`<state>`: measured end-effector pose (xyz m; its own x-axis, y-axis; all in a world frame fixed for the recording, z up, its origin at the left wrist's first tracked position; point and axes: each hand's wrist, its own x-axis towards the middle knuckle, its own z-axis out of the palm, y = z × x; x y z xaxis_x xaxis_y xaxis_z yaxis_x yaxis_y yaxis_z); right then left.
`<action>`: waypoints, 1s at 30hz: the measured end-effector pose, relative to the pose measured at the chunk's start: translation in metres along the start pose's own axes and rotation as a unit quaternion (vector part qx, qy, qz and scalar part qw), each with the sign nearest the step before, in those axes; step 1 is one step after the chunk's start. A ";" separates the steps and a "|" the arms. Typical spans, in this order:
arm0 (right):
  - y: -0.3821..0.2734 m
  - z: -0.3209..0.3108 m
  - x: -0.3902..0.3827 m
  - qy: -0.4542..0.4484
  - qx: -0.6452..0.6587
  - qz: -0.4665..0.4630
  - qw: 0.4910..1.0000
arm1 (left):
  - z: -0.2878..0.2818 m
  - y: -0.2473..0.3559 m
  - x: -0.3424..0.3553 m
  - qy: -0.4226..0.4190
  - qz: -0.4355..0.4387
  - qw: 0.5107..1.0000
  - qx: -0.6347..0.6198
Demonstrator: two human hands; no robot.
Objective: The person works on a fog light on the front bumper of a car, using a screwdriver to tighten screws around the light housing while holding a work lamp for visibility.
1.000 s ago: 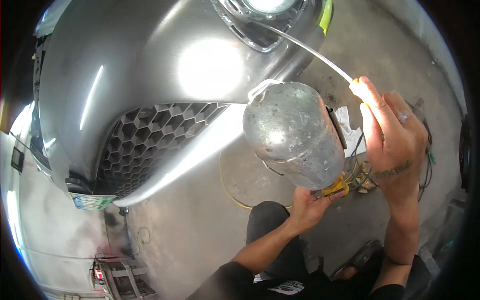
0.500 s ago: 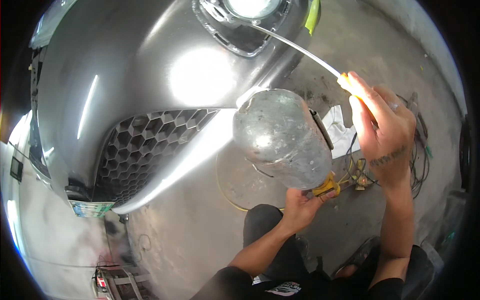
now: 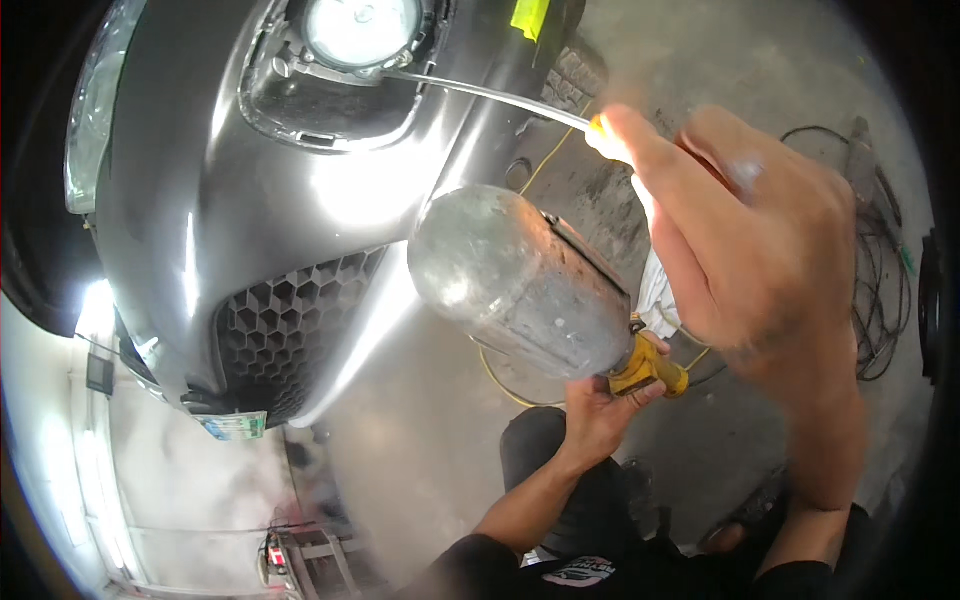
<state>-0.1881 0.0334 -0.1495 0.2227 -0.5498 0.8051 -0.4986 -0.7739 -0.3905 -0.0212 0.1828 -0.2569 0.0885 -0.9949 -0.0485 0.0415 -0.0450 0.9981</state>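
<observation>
My left hand [image 3: 592,415] is closed round the yellow handle [image 3: 650,372] of a work light [image 3: 520,285]. Its scuffed metal shield faces me, while bright light falls on the dark grey car bumper [image 3: 165,150] beyond. In my closed right hand [image 3: 760,235] is a long, thin screwdriver [image 3: 500,97]. Only a bit of its orange-yellow handle shows at my fingertips. Its shaft runs left to the lower edge of a round fog lamp [image 3: 362,30], set in an opening of the bumper. Whether the tip sits in a screw is too small to tell.
Below the lamp is a honeycomb grille [image 3: 300,310], with a small plate [image 3: 233,426] at its lower end. Yellow-green tape [image 3: 529,17] sticks to the bumper. Dark cables [image 3: 880,270] and a white cloth [image 3: 655,295] lie on the floor. A metal frame [image 3: 315,560] stands lower left.
The view has shifted, so the lamp shows lower and further left. My right hand looks larger and closer, still on the screwdriver. The work light's handle shows more fully in my left hand.
</observation>
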 end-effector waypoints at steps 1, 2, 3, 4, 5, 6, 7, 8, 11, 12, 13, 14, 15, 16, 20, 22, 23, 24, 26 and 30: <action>0.000 0.000 -0.007 0.022 0.029 0.011 0.999 | 0.003 0.002 -0.002 0.009 -0.010 1.000 0.009; 0.003 -0.003 -0.012 0.034 0.041 0.017 0.998 | 0.006 0.001 -0.002 0.007 -0.008 1.000 0.003; 0.007 -0.003 -0.016 0.046 0.055 0.022 0.997 | 0.010 0.000 -0.002 0.005 -0.007 1.000 -0.004; 0.015 -0.004 -0.019 0.051 0.059 0.020 0.997 | 0.013 -0.002 0.001 0.004 -0.002 1.000 -0.016; 0.022 -0.004 -0.021 0.051 0.077 0.017 0.996 | 0.015 0.000 0.001 0.011 0.002 1.000 -0.020; 0.029 -0.003 -0.024 0.050 0.096 0.017 0.994 | 0.017 0.001 0.005 0.018 0.009 0.999 -0.030; 0.037 -0.006 -0.027 0.041 0.119 0.016 0.992 | 0.018 0.001 0.008 0.025 0.016 0.999 -0.039; 0.044 -0.011 -0.030 0.033 0.127 0.015 0.991 | 0.018 -0.002 0.012 0.022 0.029 0.999 -0.024; 0.066 -0.022 -0.042 0.013 0.145 0.020 0.989 | 0.018 -0.007 0.023 0.021 0.051 0.999 0.001; 0.072 -0.023 -0.046 0.008 0.152 0.022 0.988 | 0.020 -0.005 0.026 0.026 0.047 0.999 -0.007; 0.078 -0.024 -0.049 0.003 0.159 0.023 0.987 | 0.022 -0.003 0.027 0.032 0.043 0.998 -0.014; 0.080 -0.023 -0.050 -0.001 0.165 0.026 0.986 | 0.022 -0.004 0.029 0.038 0.042 0.998 -0.012; 0.082 -0.022 -0.052 -0.003 0.172 0.029 0.985 | 0.022 -0.005 0.031 0.045 0.041 0.998 -0.010; 0.082 -0.018 -0.052 -0.001 0.184 0.033 0.982 | 0.022 -0.005 0.032 0.053 0.041 0.998 -0.008; 0.082 -0.007 -0.061 0.016 0.168 0.029 0.985 | 0.019 -0.010 0.038 0.051 0.062 0.997 -0.017; 0.081 -0.006 -0.060 0.027 0.167 0.025 0.985 | 0.017 -0.012 0.038 0.055 0.057 0.997 -0.012; 0.080 -0.007 -0.060 0.028 0.173 0.029 0.984 | 0.018 -0.014 0.038 0.055 0.053 0.997 -0.006; 0.081 -0.008 -0.061 0.029 0.177 0.034 0.983 | 0.019 -0.017 0.037 0.054 0.049 0.997 -0.001; 0.089 -0.019 -0.068 0.017 0.176 0.048 0.983 | 0.026 -0.022 0.038 0.054 0.036 0.998 0.020; 0.122 -0.030 -0.081 -0.040 0.132 0.079 0.987 | 0.034 -0.049 0.038 0.056 -0.028 0.997 0.054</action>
<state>-0.2924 -0.0073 -0.2484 0.2300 -0.6855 0.6908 -0.2999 -0.7252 -0.6198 -0.0535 0.1442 -0.3060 0.1996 -0.9745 -0.1026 -0.0570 -0.1161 0.9916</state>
